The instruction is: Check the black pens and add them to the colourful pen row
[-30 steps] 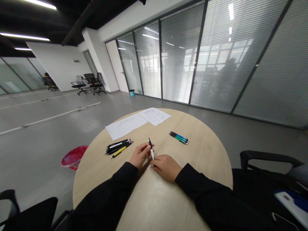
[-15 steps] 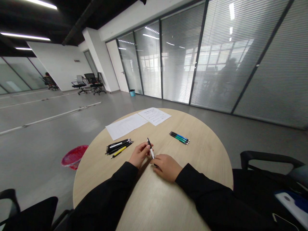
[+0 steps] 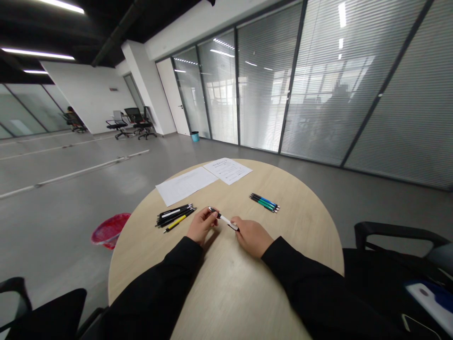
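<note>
A black-and-white pen point(image 3: 226, 220) is held between my two hands above the table, lying nearly level and slanting down to the right. My left hand point(image 3: 201, 226) pinches its dark upper end between thumb and fingers. At the other end, my right hand point(image 3: 253, 237) is closed on the pen's black tip. Left of my left hand lies a bunch of black pens point(image 3: 170, 216), with a yellow pen point(image 3: 175, 224) along its near side. To the right and farther back, several blue and green pens point(image 3: 264, 202) lie side by side.
On the far part of the round wooden table point(image 3: 297, 226) lie two paper sheets, a left one point(image 3: 186, 185) and a printed one point(image 3: 230, 171). A red basket point(image 3: 110, 230) stands on the floor at left. A black chair point(image 3: 392, 264) is close on the right.
The pen has turned from steeply upright to nearly level. My right hand has moved slightly right and up, and my left hand slightly left. The pens on the table have not moved.
</note>
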Available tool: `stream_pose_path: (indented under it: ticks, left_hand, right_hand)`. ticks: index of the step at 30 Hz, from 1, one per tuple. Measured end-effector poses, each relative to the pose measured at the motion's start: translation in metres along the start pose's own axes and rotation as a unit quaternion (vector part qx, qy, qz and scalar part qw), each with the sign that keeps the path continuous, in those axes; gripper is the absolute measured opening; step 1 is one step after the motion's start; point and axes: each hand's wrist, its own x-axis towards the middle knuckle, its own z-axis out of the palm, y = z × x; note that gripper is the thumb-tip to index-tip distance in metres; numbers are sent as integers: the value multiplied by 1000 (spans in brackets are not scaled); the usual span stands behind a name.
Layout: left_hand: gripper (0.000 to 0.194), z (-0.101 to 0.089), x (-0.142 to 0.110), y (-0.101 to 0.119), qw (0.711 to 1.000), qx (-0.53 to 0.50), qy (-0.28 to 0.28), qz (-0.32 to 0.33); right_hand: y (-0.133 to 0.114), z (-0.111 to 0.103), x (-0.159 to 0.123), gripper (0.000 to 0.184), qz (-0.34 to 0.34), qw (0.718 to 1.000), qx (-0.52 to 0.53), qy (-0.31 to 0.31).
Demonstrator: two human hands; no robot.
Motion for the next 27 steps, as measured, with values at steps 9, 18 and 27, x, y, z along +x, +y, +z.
stream_pose_path:
  ticks: [9, 18, 27]
  left_hand:
    - [33, -1, -1, 4, 998, 35, 24, -46]
    - [33, -2, -1, 7, 995, 73, 18, -67]
    - [32, -4, 1, 1, 995, 67, 10, -74]
  right_hand:
    - [20, -11, 1, 15, 91, 993, -77, 4]
    - [43, -18, -1, 11, 65, 993, -91, 47]
    - [77, -22, -9, 17, 230, 962, -143, 40]
